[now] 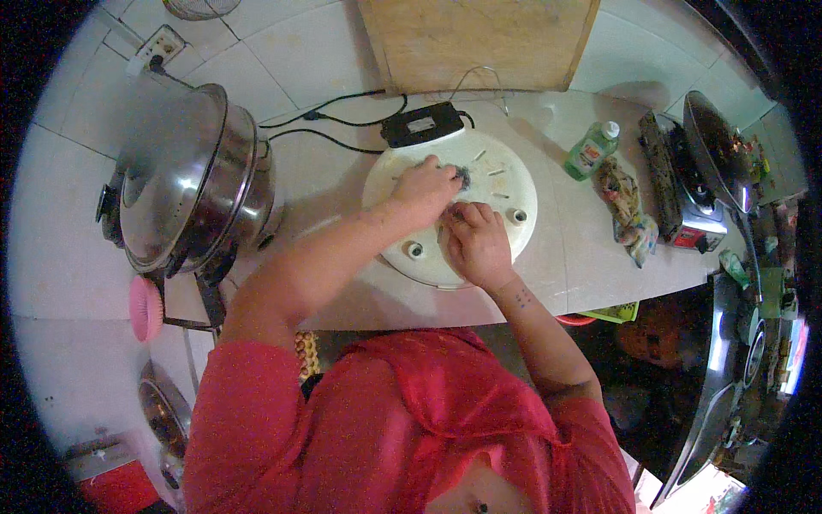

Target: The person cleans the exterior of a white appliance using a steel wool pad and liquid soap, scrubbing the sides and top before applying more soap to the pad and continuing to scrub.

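A round off-white plastic disc [398, 183] lies on the counter before me, with narrow slots and short round posts on its face. My left hand [427, 186] reaches over its middle, fingers bent down beside a dark grey, fibrous-looking patch [462, 178]. Just nearer to me, my right hand [478, 244] has its fingers curled together over the disc. Something small and dark shows at those fingertips, too blurred to name. Whether either hand grips anything is hidden by the fingers. A black power adapter [422, 124] with cords touches the disc's far edge.
A large steel pot [247, 157] with a glass lid stands at left, steam above it. To the right are a green detergent bottle [589, 153], a crumpled cloth [620, 199] and a gas stove [690, 225] bearing a wok [713, 148]. A wooden board [481, 42] leans behind.
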`<state>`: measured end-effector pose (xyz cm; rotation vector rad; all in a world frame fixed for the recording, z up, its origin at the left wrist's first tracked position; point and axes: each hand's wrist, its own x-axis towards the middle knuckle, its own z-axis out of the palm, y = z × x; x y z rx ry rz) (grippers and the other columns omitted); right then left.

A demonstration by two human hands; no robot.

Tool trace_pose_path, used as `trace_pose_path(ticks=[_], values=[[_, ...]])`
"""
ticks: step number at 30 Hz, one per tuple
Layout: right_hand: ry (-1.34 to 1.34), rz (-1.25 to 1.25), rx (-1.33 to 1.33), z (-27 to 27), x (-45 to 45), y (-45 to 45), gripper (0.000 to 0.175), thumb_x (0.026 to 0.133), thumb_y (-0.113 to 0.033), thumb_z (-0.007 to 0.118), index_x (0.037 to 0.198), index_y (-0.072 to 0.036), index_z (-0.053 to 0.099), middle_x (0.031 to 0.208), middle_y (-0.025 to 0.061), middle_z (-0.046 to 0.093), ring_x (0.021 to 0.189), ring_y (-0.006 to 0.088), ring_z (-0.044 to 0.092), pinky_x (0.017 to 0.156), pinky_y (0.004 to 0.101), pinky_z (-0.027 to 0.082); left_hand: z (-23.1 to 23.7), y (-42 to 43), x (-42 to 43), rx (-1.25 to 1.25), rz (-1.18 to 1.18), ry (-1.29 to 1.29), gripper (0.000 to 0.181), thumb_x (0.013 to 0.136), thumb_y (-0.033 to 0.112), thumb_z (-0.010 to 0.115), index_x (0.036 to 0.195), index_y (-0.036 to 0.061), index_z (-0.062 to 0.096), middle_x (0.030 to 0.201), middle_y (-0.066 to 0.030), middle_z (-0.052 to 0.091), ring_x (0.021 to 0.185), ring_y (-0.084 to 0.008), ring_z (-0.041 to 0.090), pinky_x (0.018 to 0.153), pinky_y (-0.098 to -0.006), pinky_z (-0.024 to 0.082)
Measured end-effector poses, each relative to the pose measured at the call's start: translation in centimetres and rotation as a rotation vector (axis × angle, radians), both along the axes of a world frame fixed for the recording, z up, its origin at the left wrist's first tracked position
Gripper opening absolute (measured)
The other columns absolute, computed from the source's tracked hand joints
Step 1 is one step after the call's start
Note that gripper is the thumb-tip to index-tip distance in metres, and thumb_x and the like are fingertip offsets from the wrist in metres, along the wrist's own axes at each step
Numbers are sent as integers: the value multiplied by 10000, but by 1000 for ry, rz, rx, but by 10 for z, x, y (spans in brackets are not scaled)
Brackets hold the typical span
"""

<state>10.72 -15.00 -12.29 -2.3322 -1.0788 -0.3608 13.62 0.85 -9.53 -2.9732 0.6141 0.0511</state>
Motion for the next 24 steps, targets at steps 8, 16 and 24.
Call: trace_pose_path(ticks=[8,16,24], values=[[37,9,-7,-6,0,-1,216,730,-184,609,920,-89,645,1000,83,586,951,285,526,757,409,433,-11,-19,27,-21,-100,-64,243,766,75,573,1002,115,618,1039,-47,560,1005,-293,519,754,-373,525],[10,27,64,-13,1,1,240,711,-181,611,923,-73,643,1008,97,579,950,296,517,782,416,434,3,13,44,66,-43,70,368,806,77,510,1157,175,568,1075,-66,555,981,-318,522,760,-412,517],[70,37,65,-10,0,-1,245,703,-165,613,927,-75,652,1013,84,575,980,284,507,805,395,426,4,-2,56,20,-102,77,270,866,163,486,1113,169,593,1034,-46,557,1014,-295,508,752,-379,516]])
